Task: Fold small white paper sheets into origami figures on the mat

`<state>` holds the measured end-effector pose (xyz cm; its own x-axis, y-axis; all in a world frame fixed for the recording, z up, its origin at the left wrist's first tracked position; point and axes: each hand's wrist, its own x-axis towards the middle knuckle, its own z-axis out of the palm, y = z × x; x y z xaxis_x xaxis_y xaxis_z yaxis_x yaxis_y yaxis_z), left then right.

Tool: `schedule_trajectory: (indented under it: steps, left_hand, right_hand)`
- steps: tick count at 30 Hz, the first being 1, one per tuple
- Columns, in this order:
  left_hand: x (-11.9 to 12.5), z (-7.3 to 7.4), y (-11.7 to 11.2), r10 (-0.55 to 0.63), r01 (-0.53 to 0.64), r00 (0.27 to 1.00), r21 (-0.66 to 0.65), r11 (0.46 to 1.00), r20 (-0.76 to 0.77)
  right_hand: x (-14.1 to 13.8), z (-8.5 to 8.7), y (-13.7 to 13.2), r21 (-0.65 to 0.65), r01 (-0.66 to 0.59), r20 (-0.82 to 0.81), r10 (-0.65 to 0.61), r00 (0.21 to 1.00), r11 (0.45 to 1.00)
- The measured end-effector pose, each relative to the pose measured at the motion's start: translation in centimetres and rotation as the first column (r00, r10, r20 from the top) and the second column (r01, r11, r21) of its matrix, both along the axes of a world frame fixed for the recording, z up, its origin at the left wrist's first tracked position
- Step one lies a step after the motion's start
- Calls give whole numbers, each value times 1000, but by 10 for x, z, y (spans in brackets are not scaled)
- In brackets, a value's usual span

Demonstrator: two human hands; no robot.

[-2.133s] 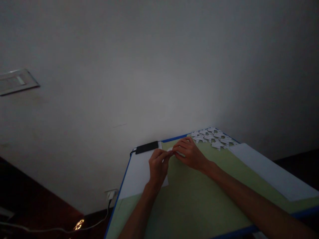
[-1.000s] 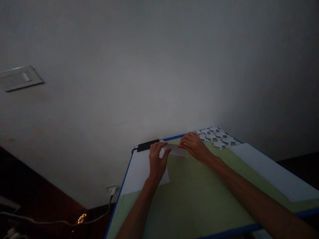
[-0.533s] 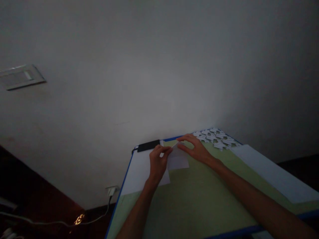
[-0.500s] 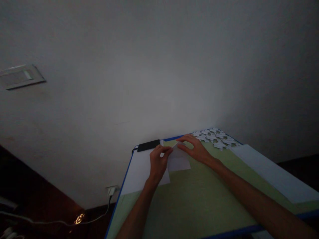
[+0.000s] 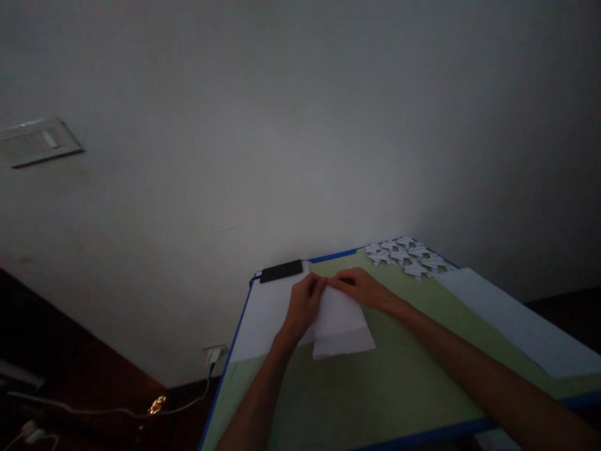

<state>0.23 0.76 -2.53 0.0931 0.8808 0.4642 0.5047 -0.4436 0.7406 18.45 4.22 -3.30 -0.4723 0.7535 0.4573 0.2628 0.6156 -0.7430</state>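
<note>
White sheet (image 5: 342,326), far edge pinched by left hand (image 5: 306,302) and right hand (image 5: 360,289); uneven pressure could skew its fold

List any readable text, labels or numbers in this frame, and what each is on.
No readable text anywhere in the frame.
White sheet touched by the left hand and right hand: blank.
Folded paper pieces: plain white.
Black device and wall plate: too dim to show any marking.
</note>
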Motion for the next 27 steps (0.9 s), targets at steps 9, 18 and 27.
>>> schedule_trajectory:
  steps: [9,18,27]
  left_hand:
    - [3,-6,-1,13,-18,990,-36,999,-137]
    - [4,-5,-1,22,-27,998,-78,997,-67]
    - [3,-7,2,46,-44,998,-53,998,33]
  right_hand:
    - [0,-4,3,32,19,75,-21,997,999]
    - [-2,-2,4,-10,-22,17,22,1000,1000]
    - [-4,-10,5,-32,11,25,-11,1000,999]
